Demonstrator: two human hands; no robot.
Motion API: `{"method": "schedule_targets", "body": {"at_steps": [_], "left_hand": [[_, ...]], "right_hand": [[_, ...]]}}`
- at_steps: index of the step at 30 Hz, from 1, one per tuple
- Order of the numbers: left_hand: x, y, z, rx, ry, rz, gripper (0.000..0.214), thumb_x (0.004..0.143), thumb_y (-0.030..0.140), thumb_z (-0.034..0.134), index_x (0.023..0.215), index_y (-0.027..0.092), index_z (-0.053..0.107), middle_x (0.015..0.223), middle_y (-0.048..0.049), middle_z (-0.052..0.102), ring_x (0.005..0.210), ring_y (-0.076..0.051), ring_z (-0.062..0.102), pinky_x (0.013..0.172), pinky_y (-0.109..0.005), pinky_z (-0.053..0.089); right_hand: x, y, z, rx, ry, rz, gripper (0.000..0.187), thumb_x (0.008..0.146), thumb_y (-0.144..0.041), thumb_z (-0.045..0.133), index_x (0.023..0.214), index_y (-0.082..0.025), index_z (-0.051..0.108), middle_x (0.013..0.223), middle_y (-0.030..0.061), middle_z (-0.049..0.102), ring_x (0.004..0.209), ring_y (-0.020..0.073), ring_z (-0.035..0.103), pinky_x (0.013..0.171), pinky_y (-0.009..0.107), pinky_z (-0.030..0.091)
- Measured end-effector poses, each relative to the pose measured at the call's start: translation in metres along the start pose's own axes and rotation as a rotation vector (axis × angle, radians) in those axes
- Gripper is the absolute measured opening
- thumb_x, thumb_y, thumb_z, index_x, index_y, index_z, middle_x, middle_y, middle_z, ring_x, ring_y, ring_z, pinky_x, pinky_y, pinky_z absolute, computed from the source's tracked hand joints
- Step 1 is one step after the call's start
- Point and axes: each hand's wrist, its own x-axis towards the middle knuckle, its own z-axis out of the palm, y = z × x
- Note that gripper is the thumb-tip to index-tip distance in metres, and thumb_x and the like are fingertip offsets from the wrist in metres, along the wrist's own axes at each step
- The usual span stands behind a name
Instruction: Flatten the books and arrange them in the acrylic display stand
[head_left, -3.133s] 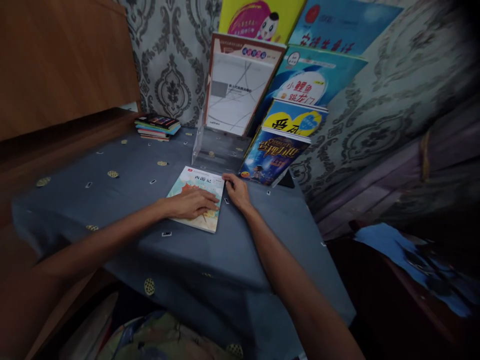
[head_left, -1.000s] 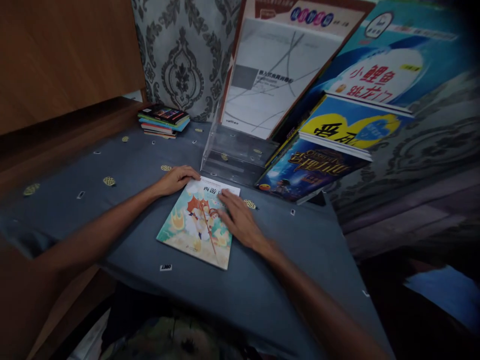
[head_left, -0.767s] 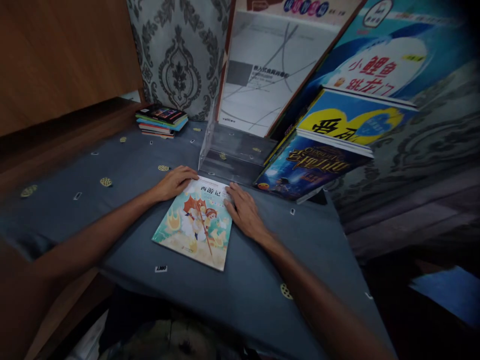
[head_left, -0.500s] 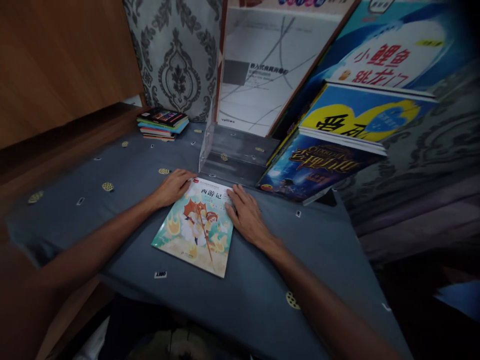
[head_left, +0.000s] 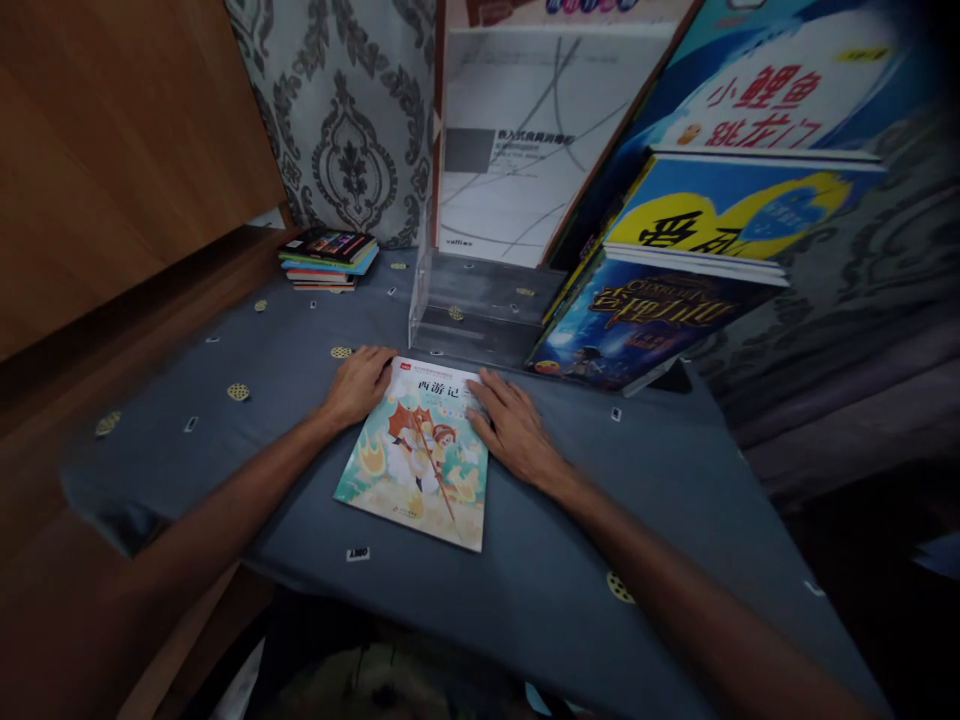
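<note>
A thin picture book [head_left: 416, 460] with a cartoon figure on its cover lies flat on the blue-grey tablecloth [head_left: 300, 350] in front of me. My left hand [head_left: 358, 384] rests at the book's top left corner, its fingers curled over the edge. At the top right edge my right hand [head_left: 514, 432] lies flat, fingers stretched out and touching the cover. Just behind the book stands a clear acrylic book stand [head_left: 472, 310].
Several large picture books [head_left: 660, 310] lean in tiers on the stand at the right, a white-covered one [head_left: 517, 140] behind. A small stack of books [head_left: 328, 260] sits at the far left by the patterned wall. Wooden panels bound the left side.
My right hand slid from the middle of the cover to its top right edge. The left hand stayed at the top left corner. The view shifted slightly.
</note>
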Motion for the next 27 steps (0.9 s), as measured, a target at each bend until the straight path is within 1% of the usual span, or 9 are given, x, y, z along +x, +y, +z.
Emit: {"method": "schedule_targets", "body": {"at_steps": [4, 8, 12, 17, 19, 21, 24, 26, 27], "left_hand": [[-0.003, 0.010, -0.005, 0.016, -0.052, -0.043, 0.032, 0.095, 0.019, 0.042, 0.119, 0.016, 0.062, 0.111, -0.0124, 0.070, 0.105, -0.027, 0.063, 0.102, -0.046, 0.047], [-0.009, 0.016, -0.009, -0.036, -0.079, -0.127, 0.036, 0.094, 0.023, 0.046, 0.129, 0.017, 0.054, 0.107, -0.0120, 0.071, 0.102, -0.028, 0.064, 0.093, -0.045, 0.051], [-0.012, 0.015, -0.012, -0.167, -0.095, -0.187, 0.045, 0.090, 0.022, 0.051, 0.134, 0.020, 0.049, 0.105, -0.0086, 0.073, 0.098, -0.026, 0.068, 0.088, -0.040, 0.054], [-0.005, 0.013, -0.019, -0.224, -0.131, -0.309, 0.045, 0.085, 0.025, 0.056, 0.130, 0.016, 0.054, 0.093, -0.0072, 0.074, 0.082, -0.022, 0.069, 0.074, -0.032, 0.055], [0.000, 0.014, -0.022, -0.203, -0.138, -0.327, 0.040, 0.084, 0.026, 0.056, 0.123, 0.015, 0.058, 0.085, -0.0050, 0.073, 0.077, -0.021, 0.068, 0.069, -0.030, 0.054], [0.004, 0.015, -0.023, -0.183, -0.146, -0.320, 0.030, 0.083, 0.026, 0.056, 0.109, 0.016, 0.063, 0.079, -0.0032, 0.071, 0.075, -0.021, 0.068, 0.068, -0.029, 0.054], [0.007, 0.017, -0.021, -0.158, -0.159, -0.312, 0.016, 0.081, 0.026, 0.056, 0.091, 0.018, 0.066, 0.076, -0.0038, 0.070, 0.077, -0.023, 0.068, 0.072, -0.031, 0.053], [0.007, 0.018, -0.019, -0.160, -0.156, -0.321, 0.014, 0.080, 0.027, 0.058, 0.088, 0.019, 0.065, 0.078, -0.0049, 0.070, 0.082, -0.024, 0.068, 0.077, -0.034, 0.053], [0.007, 0.018, -0.018, -0.169, -0.152, -0.333, 0.014, 0.079, 0.028, 0.060, 0.089, 0.019, 0.065, 0.079, -0.0052, 0.070, 0.085, -0.025, 0.067, 0.080, -0.035, 0.053]], "right_hand": [[0.001, 0.000, 0.001, -0.018, 0.008, -0.004, 0.047, 0.100, -0.036, 0.041, 0.141, -0.018, 0.055, 0.156, 0.0150, 0.045, 0.144, 0.0311, 0.042, 0.117, 0.056, 0.035], [0.000, 0.002, 0.005, -0.028, 0.037, -0.029, 0.046, 0.100, -0.035, 0.042, 0.140, -0.018, 0.056, 0.155, 0.0161, 0.046, 0.143, 0.0316, 0.043, 0.115, 0.056, 0.037], [0.000, 0.006, 0.007, -0.025, 0.056, -0.056, 0.047, 0.100, -0.036, 0.041, 0.140, -0.018, 0.055, 0.154, 0.0161, 0.047, 0.142, 0.0319, 0.045, 0.114, 0.056, 0.038], [0.002, -0.003, -0.002, -0.018, 0.069, -0.019, 0.044, 0.099, -0.037, 0.043, 0.135, -0.018, 0.060, 0.152, 0.0184, 0.049, 0.136, 0.0340, 0.051, 0.109, 0.055, 0.043], [-0.005, -0.014, -0.007, -0.017, 0.057, 0.039, 0.045, 0.098, -0.036, 0.044, 0.135, -0.015, 0.060, 0.153, 0.0217, 0.046, 0.136, 0.0366, 0.051, 0.108, 0.057, 0.044], [-0.019, -0.027, -0.009, -0.002, 0.059, 0.082, 0.047, 0.097, -0.037, 0.047, 0.137, -0.014, 0.058, 0.154, 0.0236, 0.044, 0.139, 0.0386, 0.048, 0.108, 0.058, 0.044], [-0.048, -0.049, -0.005, 0.042, 0.064, 0.004, 0.052, 0.095, -0.041, 0.054, 0.140, -0.015, 0.055, 0.155, 0.0238, 0.041, 0.144, 0.0391, 0.040, 0.112, 0.058, 0.040], [-0.063, -0.060, -0.001, 0.062, 0.057, -0.024, 0.056, 0.095, -0.045, 0.055, 0.144, -0.019, 0.052, 0.160, 0.0205, 0.035, 0.148, 0.0406, 0.033, 0.115, 0.060, 0.036], [-0.069, -0.063, 0.000, 0.072, 0.042, -0.034, 0.058, 0.095, -0.047, 0.055, 0.145, -0.018, 0.050, 0.161, 0.0207, 0.033, 0.149, 0.0423, 0.031, 0.116, 0.061, 0.035]]}}
